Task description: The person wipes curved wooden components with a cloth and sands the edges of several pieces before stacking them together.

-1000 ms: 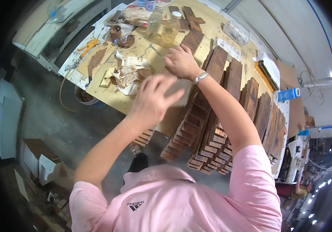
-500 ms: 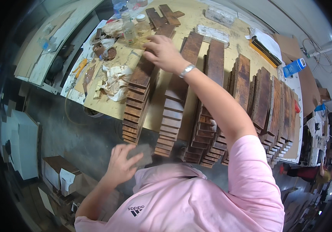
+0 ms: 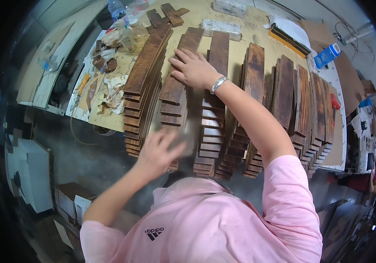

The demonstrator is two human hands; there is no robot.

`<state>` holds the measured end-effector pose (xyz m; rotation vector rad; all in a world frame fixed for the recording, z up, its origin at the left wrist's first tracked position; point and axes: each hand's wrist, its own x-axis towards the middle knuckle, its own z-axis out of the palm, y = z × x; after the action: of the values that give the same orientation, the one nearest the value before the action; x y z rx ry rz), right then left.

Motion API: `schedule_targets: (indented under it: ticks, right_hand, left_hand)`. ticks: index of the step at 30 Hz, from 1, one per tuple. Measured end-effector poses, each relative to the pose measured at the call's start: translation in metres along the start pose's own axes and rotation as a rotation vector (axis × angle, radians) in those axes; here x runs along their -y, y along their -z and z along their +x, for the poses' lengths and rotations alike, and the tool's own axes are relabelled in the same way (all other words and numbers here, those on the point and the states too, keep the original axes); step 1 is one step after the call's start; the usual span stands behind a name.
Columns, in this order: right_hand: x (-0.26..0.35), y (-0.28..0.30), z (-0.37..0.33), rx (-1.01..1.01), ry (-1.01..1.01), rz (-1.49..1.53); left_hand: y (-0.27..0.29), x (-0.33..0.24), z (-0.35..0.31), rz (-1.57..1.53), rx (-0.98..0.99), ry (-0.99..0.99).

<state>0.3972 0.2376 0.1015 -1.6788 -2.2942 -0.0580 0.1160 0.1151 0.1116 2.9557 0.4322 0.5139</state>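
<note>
My right hand (image 3: 194, 70) lies with fingers spread on the top plank of the second stack of dark brown wooden planks (image 3: 170, 90), counted from the left. A silver bracelet (image 3: 218, 85) is on that wrist. My left hand (image 3: 159, 151), smeared by motion, grips a grey block (image 3: 188, 143) that looks like a sanding block. It is at the near, stepped ends of the same stack; whether the block touches them cannot be told. Left of it stands the leftmost stack of planks (image 3: 144, 65), and to the right the third stack (image 3: 219, 46).
More plank stacks (image 3: 284, 87) line the yellowish worktable (image 3: 192, 17) to the right. Bottles (image 3: 127, 39), crumpled cloth (image 3: 114, 90) and a yellow-handled tool (image 3: 83, 82) lie at the left. Wrapped blocks (image 3: 221, 29) and a blue container (image 3: 327, 55) sit farther back.
My right hand has moved from the leftmost stack onto the second one. The grey block in my left hand has risen rightward to the second stack's near ends. The whole view has shifted slightly.
</note>
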Motion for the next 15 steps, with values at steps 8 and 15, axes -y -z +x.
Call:
schedule_targets:
  ticks: [8,15]
  right_hand:
    - [-0.003,0.009,-0.006,-0.011,0.004,0.067]
    - [-0.050,0.051,-0.078,0.017,-0.102,0.016]
  left_hand:
    - [-0.034,-0.063,-0.120,-0.173,0.251,0.263]
    - [0.014,-0.067,-0.017,-0.167,-0.087,0.217]
